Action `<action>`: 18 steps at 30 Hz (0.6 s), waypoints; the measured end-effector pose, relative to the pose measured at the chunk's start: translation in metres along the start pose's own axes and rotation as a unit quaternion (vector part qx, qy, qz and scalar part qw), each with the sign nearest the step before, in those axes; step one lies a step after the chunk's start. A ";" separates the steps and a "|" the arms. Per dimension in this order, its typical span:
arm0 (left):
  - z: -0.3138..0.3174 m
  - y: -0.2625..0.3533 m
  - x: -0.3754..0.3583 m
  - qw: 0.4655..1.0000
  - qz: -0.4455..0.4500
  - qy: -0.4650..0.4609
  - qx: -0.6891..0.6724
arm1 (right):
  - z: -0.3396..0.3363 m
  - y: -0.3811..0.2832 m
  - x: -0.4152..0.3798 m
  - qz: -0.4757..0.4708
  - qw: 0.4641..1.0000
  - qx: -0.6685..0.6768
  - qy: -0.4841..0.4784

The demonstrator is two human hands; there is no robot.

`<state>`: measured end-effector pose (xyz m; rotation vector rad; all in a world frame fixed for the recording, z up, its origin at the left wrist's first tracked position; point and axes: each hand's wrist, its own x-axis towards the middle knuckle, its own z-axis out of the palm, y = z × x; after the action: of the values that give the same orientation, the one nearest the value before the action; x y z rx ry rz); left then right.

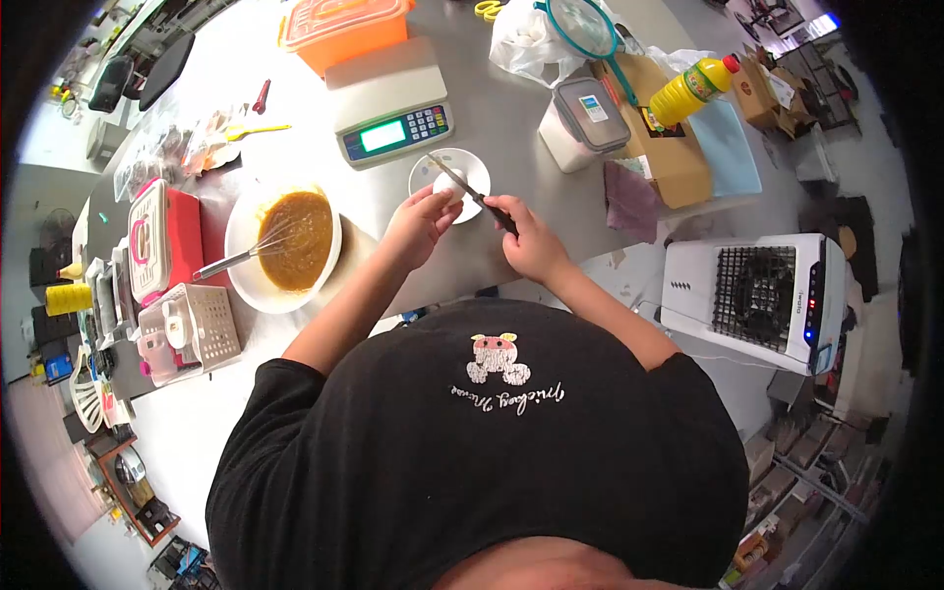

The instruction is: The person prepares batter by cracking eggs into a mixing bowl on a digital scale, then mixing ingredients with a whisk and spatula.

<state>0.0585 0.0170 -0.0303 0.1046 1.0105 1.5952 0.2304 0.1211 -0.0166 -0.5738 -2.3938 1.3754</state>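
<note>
Above a small white bowl, my left hand pinches a white egg between its fingertips. My right hand is wrapped around the dark handle of a knife. The knife's blade slants up and left over the bowl, lying across the egg in this view. Left of my hands is a large white mixing bowl of brown batter, with a metal whisk resting in it. A digital scale with a lit green display stands just beyond the small bowl.
An orange lidded box sits behind the scale. To the right are a lidded container, a cardboard box, a yellow bottle and a purple cloth. A red-and-white case and a perforated basket line the left.
</note>
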 end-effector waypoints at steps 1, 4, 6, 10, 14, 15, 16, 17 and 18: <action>-0.001 -0.004 0.002 1.000 0.005 0.013 0.000 | -0.004 0.000 0.001 -0.013 1.000 0.000 0.013; 0.000 -0.009 0.004 0.999 0.023 0.042 -0.003 | -0.013 -0.007 0.003 -0.043 0.998 0.003 0.040; 0.002 -0.009 0.002 0.998 0.035 0.055 -0.003 | -0.015 -0.006 0.005 -0.061 0.996 0.006 0.058; 0.000 -0.014 0.003 0.997 0.022 0.059 -0.033 | -0.012 0.010 0.014 -0.042 0.998 -0.043 -0.032; -0.003 -0.017 0.005 0.995 0.034 0.079 -0.049 | -0.020 0.005 0.020 -0.027 0.998 -0.037 -0.043; -0.003 -0.017 0.006 0.995 0.034 0.081 -0.050 | -0.020 0.002 0.020 -0.027 0.998 -0.036 -0.046; -0.003 -0.016 0.006 0.994 0.046 0.083 -0.058 | -0.020 -0.001 0.019 -0.038 0.999 -0.020 -0.023; -0.003 -0.014 0.007 0.993 0.058 0.083 -0.065 | -0.019 -0.002 0.020 -0.050 0.999 -0.003 0.000; -0.002 -0.013 0.007 0.992 0.060 0.084 -0.066 | -0.016 0.002 0.022 -0.051 0.999 -0.004 -0.001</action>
<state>0.0650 0.0209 -0.0435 -0.0624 1.0404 1.7991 0.2192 0.1444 -0.0094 -0.4462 -2.3955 1.3259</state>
